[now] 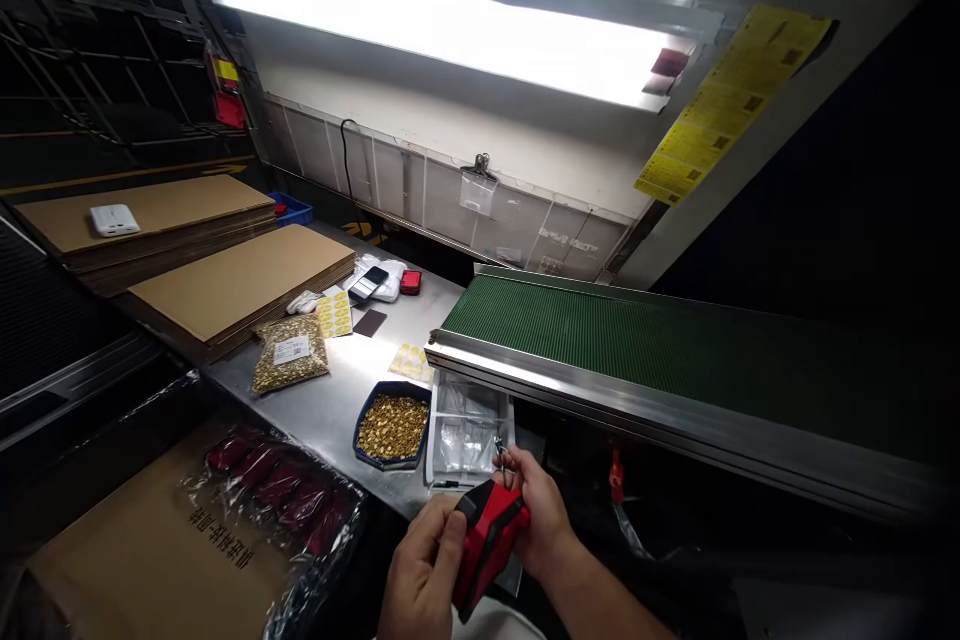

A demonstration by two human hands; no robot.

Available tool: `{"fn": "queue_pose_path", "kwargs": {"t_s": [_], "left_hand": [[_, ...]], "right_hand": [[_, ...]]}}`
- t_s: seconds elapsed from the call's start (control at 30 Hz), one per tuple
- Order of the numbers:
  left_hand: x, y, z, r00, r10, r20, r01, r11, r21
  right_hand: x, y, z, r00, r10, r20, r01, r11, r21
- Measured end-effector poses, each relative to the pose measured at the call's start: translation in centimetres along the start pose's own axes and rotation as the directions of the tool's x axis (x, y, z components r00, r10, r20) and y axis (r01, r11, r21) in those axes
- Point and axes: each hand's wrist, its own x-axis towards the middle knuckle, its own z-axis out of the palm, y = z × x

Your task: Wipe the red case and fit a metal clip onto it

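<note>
My left hand [426,560] is closed on a red and black plastic housing [489,542], thumb on its dark upper end. The housing is held tilted, low in the view. On its other side is my right hand [546,512], fingers curled around a small shiny metal tool [500,455]. The tool's exact kind is hard to make out, and part of it is hidden by the fingers. Just beyond the hands stands a white tray [431,460] with clear plastic bags [465,435] in it. Left of that sits a dark blue bin [358,425] full of small brass-coloured parts [391,425].
A green conveyor belt [570,330] runs off to the right. Stacked cardboard sheets [240,280], a bag of brass-coloured parts [292,355], a phone [367,284] and a small red piece [410,282] lie on the metal table [337,420]. Lower left, a carton [161,540] holds wrapped dark red pieces [281,490].
</note>
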Motion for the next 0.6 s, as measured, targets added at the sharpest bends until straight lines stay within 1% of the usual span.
{"fn": "queue_pose_path", "kwargs": {"t_s": [0.13,0.2,0.27,0.37,0.43,0.47,0.5,0.53,0.57,0.6], "left_hand": [[0.3,-0.2,0.1,1.000,0.019,-0.015,-0.017,0.996,0.087],[0.6,-0.4,0.1,1.000,0.004,-0.031,0.000,0.990,0.143],[0.9,-0.8,-0.1,0.999,-0.003,-0.034,0.010,0.978,0.208],[1.3,-1.8,-0.7,0.999,0.031,-0.032,-0.019,0.947,0.320],[1.5,-2.6,-1.3,0.999,0.033,-0.035,-0.017,0.921,0.390],[1.6,-2.9,-1.7,1.000,0.009,-0.016,-0.001,0.917,0.400],[1.6,-3.3,-2.2,0.999,-0.031,0.035,0.016,0.926,0.377],[1.7,-3.6,-2.7,0.989,-0.075,0.127,0.030,0.946,0.322],[1.8,-4.0,-3.2,0.962,-0.113,0.248,0.049,0.967,0.249],[1.8,-4.3,-3.8,0.918,-0.137,0.373,0.078,0.982,0.169]], "right_hand": [[0.4,0.1,-0.4,1.000,-0.012,0.023,0.013,0.999,-0.050],[0.5,-0.1,-0.5,0.997,-0.066,0.037,0.070,0.993,-0.099],[0.3,-0.5,-0.6,0.985,-0.161,0.065,0.169,0.973,-0.158],[-0.5,-0.9,-0.7,0.942,-0.300,0.149,0.329,0.913,-0.243],[-1.3,-0.7,-0.8,0.899,-0.368,0.238,0.432,0.834,-0.343],[-1.8,-0.4,-0.8,0.874,-0.391,0.289,0.481,0.781,-0.398],[-2.3,0.0,-0.8,0.850,-0.402,0.341,0.522,0.728,-0.444],[-2.8,0.6,-0.8,0.828,-0.401,0.393,0.556,0.683,-0.474],[-3.2,1.3,-0.8,0.810,-0.393,0.436,0.580,0.652,-0.489],[-3.6,2.1,-0.7,0.797,-0.380,0.469,0.593,0.636,-0.493]]}}
